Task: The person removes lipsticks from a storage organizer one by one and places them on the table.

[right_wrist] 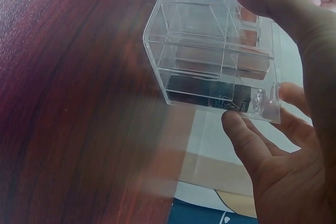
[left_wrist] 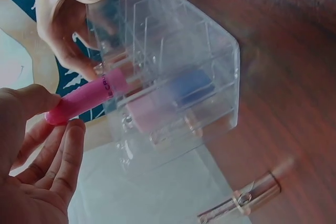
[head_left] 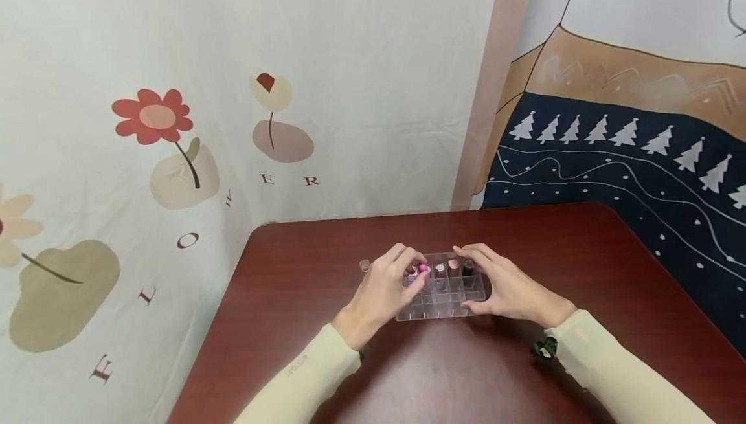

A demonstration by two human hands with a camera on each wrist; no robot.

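Note:
A clear lipstick organizer [head_left: 441,308] with divided compartments stands on the table, lipstick tubes in its back row. My left hand [head_left: 379,287] pinches the top end of a pink lipstick [left_wrist: 86,97] between thumb and fingers; its lower end is at a back-row slot. Spanning the organizer's right end, my right hand [head_left: 513,288] holds it, thumb at the front and fingers toward the back. Near those fingers a black lipstick [right_wrist: 194,92] stands in the end slot. In the left wrist view, a blue tube [left_wrist: 194,86] and a pale pink tube [left_wrist: 144,111] show through the plastic.
A clear and rose-gold tube [left_wrist: 262,192] is on the dark red wooden table [head_left: 280,307], left of the organizer and behind my left hand. A printed curtain [head_left: 373,120] hangs along the table's back edge, with a dark blue printed cloth [head_left: 594,152] on the right.

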